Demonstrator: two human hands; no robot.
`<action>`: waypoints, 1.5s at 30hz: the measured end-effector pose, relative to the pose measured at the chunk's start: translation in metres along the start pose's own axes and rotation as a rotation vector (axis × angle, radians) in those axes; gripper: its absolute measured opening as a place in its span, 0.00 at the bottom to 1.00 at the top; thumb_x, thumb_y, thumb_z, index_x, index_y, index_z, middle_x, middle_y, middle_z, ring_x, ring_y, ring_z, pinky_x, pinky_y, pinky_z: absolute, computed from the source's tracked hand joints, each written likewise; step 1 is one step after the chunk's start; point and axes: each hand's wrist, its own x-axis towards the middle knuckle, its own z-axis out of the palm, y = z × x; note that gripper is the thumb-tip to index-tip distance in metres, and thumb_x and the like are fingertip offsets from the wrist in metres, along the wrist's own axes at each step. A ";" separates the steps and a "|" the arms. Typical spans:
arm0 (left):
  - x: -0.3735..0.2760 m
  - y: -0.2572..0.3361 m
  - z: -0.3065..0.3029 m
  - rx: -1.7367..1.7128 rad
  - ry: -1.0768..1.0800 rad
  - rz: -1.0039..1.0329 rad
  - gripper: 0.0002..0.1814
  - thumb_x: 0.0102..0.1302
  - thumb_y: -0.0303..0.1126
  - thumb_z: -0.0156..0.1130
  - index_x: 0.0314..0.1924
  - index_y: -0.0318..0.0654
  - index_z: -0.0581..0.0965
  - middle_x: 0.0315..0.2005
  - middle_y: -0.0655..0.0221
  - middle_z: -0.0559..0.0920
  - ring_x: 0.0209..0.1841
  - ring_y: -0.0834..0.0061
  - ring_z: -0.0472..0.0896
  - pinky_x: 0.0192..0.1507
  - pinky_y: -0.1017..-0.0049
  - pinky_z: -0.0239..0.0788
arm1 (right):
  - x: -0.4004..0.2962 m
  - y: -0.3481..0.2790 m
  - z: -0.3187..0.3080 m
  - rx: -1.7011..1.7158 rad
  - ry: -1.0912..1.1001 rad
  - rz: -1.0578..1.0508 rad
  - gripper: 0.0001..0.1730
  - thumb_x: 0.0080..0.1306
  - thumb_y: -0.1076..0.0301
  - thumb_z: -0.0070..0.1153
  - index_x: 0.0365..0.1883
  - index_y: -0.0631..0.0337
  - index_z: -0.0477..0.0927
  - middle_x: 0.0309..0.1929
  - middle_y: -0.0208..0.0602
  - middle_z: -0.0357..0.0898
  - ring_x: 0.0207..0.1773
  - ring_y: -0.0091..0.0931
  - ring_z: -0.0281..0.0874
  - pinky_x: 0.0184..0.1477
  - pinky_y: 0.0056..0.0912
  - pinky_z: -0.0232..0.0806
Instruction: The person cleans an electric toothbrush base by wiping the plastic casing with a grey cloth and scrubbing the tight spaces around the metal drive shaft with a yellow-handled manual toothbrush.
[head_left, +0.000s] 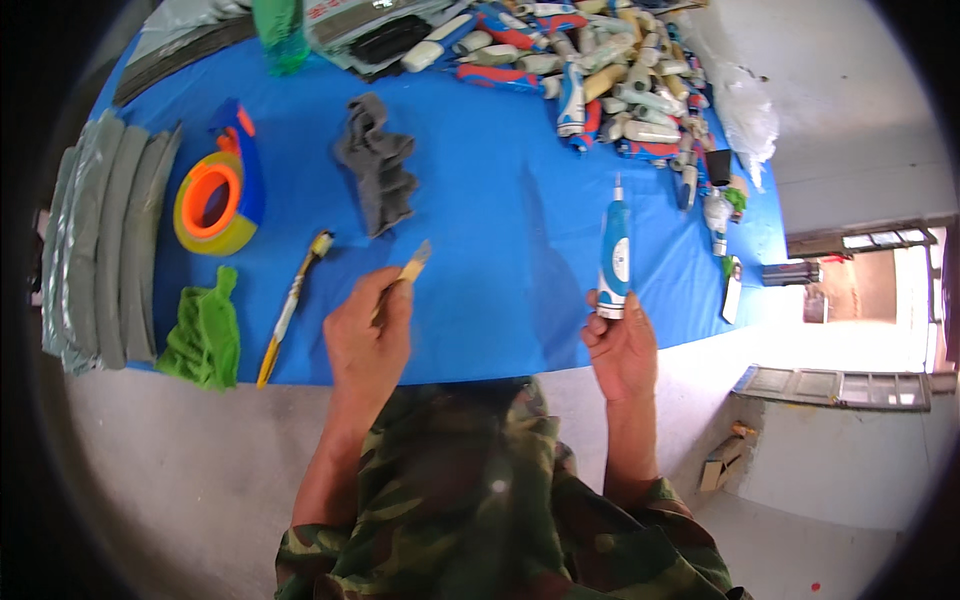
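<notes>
My left hand (369, 330) pinches a small flat brush (412, 266) by its wooden handle, bristle end pointing away from me. Most of that handle is hidden in my fingers. A blue-and-white electric toothbrush handle (616, 255) stands nearly upright in my right hand (626, 352), gripped at its base. Its thin metal shaft points away, with no brush head on it. To the left of my left hand lies a worn manual toothbrush (292, 307) with a yellow-and-white handle. A crumpled grey cloth (377, 165) rests beyond the small brush on the blue-covered table (480, 300).
Many toothbrush handles (600, 56) are heaped at the far right, beside clear plastic film (746, 112). On the left lie a tape dispenser (221, 195), a green cloth (202, 330) and stacked grey plastic bags (109, 240). A box cutter (732, 289) is near the right edge.
</notes>
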 end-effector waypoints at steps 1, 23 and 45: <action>0.000 -0.002 -0.003 0.009 -0.012 -0.012 0.06 0.77 0.24 0.68 0.51 0.32 0.84 0.28 0.68 0.85 0.28 0.83 0.79 0.32 0.78 0.71 | 0.000 0.003 -0.001 0.070 -0.048 0.020 0.22 0.87 0.55 0.53 0.68 0.61 0.78 0.54 0.45 0.87 0.41 0.26 0.79 0.43 0.32 0.72; 0.004 0.006 -0.015 -0.007 -0.093 -0.069 0.07 0.79 0.29 0.67 0.48 0.31 0.84 0.27 0.68 0.84 0.28 0.85 0.75 0.30 0.78 0.65 | -0.018 0.023 0.022 0.260 -0.337 0.226 0.28 0.88 0.51 0.46 0.72 0.65 0.74 0.53 0.52 0.84 0.44 0.34 0.80 0.45 0.37 0.72; 0.072 0.031 -0.082 1.008 0.085 0.260 0.12 0.72 0.34 0.71 0.52 0.37 0.88 0.47 0.59 0.89 0.50 0.56 0.88 0.51 0.59 0.80 | 0.015 0.019 0.000 0.355 -0.285 0.226 0.27 0.87 0.51 0.42 0.68 0.63 0.77 0.42 0.48 0.85 0.38 0.32 0.75 0.39 0.34 0.67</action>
